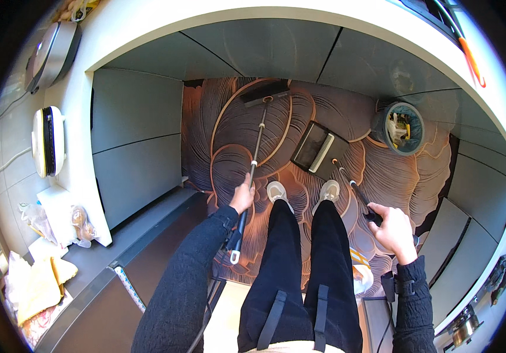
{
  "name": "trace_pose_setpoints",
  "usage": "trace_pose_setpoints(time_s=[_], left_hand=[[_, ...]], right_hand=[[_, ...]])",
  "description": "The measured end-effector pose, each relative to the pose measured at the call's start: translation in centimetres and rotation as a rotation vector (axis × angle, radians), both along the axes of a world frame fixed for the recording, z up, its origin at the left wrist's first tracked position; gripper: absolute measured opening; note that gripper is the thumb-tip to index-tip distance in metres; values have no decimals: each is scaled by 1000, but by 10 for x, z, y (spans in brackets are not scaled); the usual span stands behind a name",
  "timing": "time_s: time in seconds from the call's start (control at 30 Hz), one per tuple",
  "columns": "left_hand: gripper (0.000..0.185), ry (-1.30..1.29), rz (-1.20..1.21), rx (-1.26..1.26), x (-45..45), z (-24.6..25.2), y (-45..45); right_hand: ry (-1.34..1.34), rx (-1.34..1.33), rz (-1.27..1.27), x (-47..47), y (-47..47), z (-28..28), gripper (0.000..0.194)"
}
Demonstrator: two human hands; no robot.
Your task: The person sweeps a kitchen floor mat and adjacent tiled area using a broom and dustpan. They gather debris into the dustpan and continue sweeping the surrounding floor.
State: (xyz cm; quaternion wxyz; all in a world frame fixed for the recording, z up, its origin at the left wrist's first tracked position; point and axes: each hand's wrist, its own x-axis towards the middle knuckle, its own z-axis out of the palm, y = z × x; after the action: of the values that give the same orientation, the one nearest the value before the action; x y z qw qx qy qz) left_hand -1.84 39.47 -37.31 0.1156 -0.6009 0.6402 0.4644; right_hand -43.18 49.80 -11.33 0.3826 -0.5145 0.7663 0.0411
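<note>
My left hand (242, 194) is closed around the handle of a long broom (258, 140), whose dark head lies flat on the patterned floor mat (253, 128) near the far cabinets. With my right hand (392, 227) I grip the dark handle of a long-handled dustpan (319, 150). Its pan rests on the mat in front of my right shoe, and a light comb-like strip of teeth runs across it. Broom head and dustpan are apart. Whether anything lies in the pan cannot be told.
A lined trash bin (397, 129) with waste inside stands at the right by the grey cabinets (142, 106). A white and yellow bag (361, 276) lies beside my right leg. The white countertop (76, 88) curves around, bearing appliances at left and an orange-handled tool (472, 59) at upper right.
</note>
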Motion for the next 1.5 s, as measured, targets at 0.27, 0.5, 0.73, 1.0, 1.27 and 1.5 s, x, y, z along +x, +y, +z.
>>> trace_pose_setpoints(time_s=[0.27,0.5,0.73,1.0,1.27,1.5], left_hand=[[60,2,-4,125,113,93,71],[58,-4,45,-103,106,93,45],[61,-41,-3,87,43,61,58],[58,103,25,83,78,138,124],[61,166,684,462,130,135,91],[51,221,933,741,65,118,104]], right_hand=[[-5,34,-10,-1,-1,4,36],[35,24,-38,-1,4,7,36],[-22,22,-75,-1,3,1,37],[-28,20,-65,-5,9,2,36],[20,14,117,-23,-5,11,39],[6,50,116,-23,-6,7,41]])
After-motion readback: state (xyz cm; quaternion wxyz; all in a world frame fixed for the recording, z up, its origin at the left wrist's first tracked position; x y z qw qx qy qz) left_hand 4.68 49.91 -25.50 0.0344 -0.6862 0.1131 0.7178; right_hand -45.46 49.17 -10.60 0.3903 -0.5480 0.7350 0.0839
